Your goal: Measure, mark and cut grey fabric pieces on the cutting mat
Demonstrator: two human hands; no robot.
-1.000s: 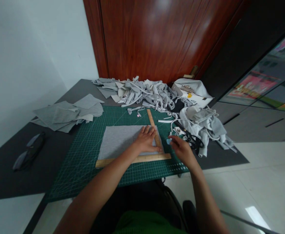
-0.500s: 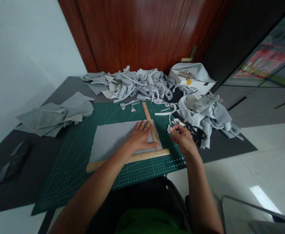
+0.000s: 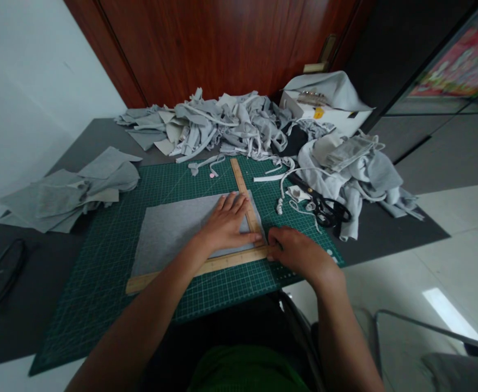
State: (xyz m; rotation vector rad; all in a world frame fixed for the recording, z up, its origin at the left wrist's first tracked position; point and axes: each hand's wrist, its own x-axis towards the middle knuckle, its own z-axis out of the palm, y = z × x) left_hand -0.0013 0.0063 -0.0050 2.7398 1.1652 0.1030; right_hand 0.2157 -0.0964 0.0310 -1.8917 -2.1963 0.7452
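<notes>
A grey rectangular piece of fabric (image 3: 169, 226) lies flat on the green cutting mat (image 3: 100, 261). My left hand (image 3: 225, 223) is spread flat over the fabric's right part, its fingertips and thumb resting on a narrow wooden ruler (image 3: 240, 179) that runs away from me. Along the fabric's near edge lies a wider wooden ruler (image 3: 222, 262), partly covered by my left forearm. My right hand (image 3: 294, 247) is curled with thumb and forefinger around the right end of this wider ruler, by the corner where the two rulers meet; its other fingertips are hidden.
Black-handled scissors (image 3: 324, 209) lie right of the mat's middle, beside white cord scraps. A heap of grey fabric strips (image 3: 222, 122) fills the back. A white box (image 3: 337, 111) and bunched cloth (image 3: 345, 163) stand right. Stacked grey pieces (image 3: 75, 188) lie left.
My right hand has let go of a small knotted cord piece near the scissors and come down to the wider ruler's right end. My left hand stays on the fabric. The view has shifted slightly.
</notes>
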